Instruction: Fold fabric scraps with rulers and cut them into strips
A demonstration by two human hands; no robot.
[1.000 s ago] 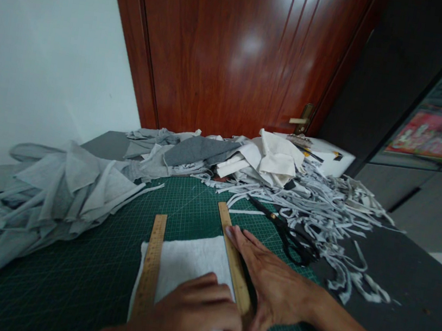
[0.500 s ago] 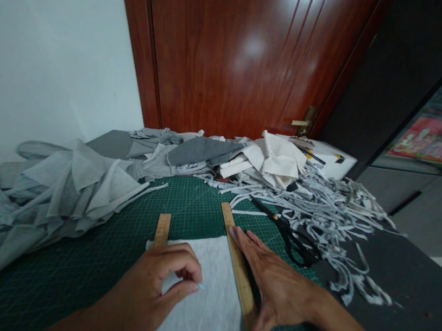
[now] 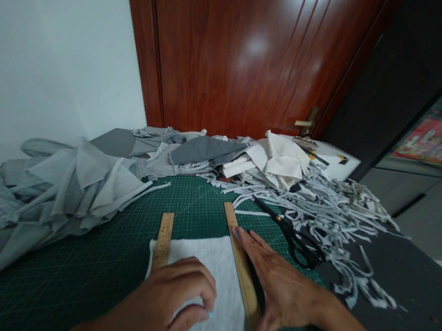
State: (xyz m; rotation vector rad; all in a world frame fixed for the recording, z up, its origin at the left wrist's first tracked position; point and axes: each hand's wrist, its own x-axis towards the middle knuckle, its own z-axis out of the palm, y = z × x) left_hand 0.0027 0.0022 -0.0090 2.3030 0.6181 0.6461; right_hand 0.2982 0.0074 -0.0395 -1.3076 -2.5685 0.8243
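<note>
The left hand [image 3: 166, 306] came in from the bottom edge with its back to the camera, wrist low and fingers curled inward. Thumb and forefinger were pinched on a small pale blue sliver [image 3: 210, 313], probably chalk, though too little showed to be sure. The tip was at the surface of the white cloth [image 3: 213, 263], which lay flat on the green mat [image 3: 120, 239] between two wooden rulers.

The left ruler [image 3: 164, 237] ran along the cloth's left edge, its near end hidden under the left hand. The right ruler [image 3: 243, 281] ran slantwise along the cloth's right edge.

The right hand [image 3: 277, 291] lay flat, palm down, forearm reaching in from the lower right corner. Its fingers were straight and spread a little, gripping nothing; the forefinger lay along the right ruler's outer side and the thumb pressed down near its near end, pinning it to the mat.

Black scissors [image 3: 296, 239] lay on the mat just beyond the right hand, apart from it. Behind them spread a heap of grey strips [image 3: 334, 209]. Grey fabric pieces [image 3: 65, 187] were piled at the left of the mat, and folded white cloths [image 3: 279, 162] at the far edge, before the brown door [image 3: 253, 55].
</note>
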